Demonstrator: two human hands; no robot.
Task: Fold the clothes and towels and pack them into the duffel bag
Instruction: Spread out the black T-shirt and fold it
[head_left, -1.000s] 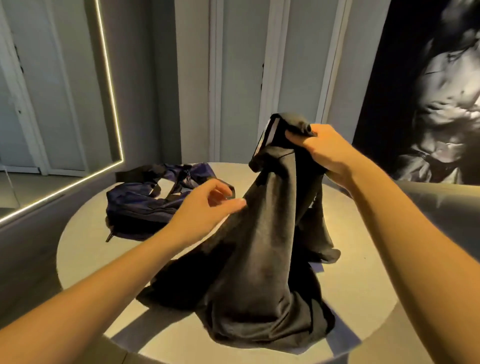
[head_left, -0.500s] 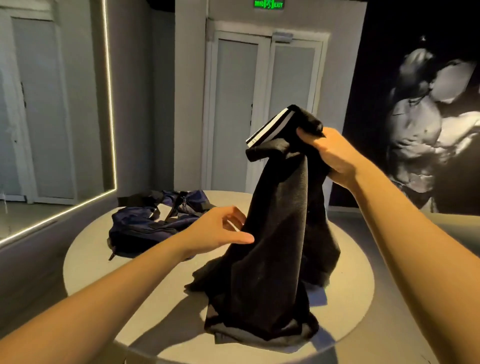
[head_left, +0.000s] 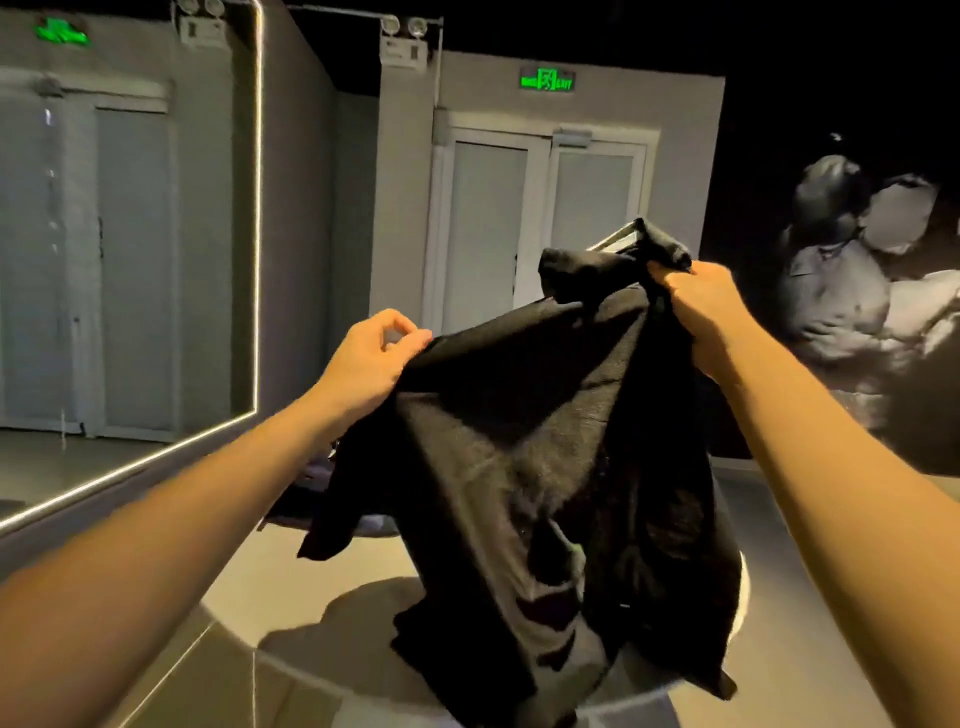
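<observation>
A black garment (head_left: 545, 441) hangs spread between the person's two raised hands, above a round pale table (head_left: 291, 571). The right hand (head_left: 698, 312) has its fingers clenched round a bunched top part of the cloth, where a band with white stripes (head_left: 618, 240) sticks up just past the knuckles. The left hand (head_left: 371, 358), lower and well apart from the right, pinches another edge of the cloth between thumb and fingertips, so the fabric runs taut between the two hands. From there the cloth falls in loose folds, with one corner dangling below the left forearm and the bulk dropping toward the table's near side. Whether the lowest folds touch the tabletop cannot be told, though the garment casts a dark shadow (head_left: 332, 623) on it. Behind the cloth, near the left forearm, a dark heap (head_left: 311, 493) lies on the table, too hidden to name. To the left stands a large mirror with a lit edge (head_left: 257, 234). Straight ahead are pale double doors (head_left: 540, 234) under a green exit sign (head_left: 547, 80), and to the right a dark wall mural of a boxer (head_left: 857, 291).
</observation>
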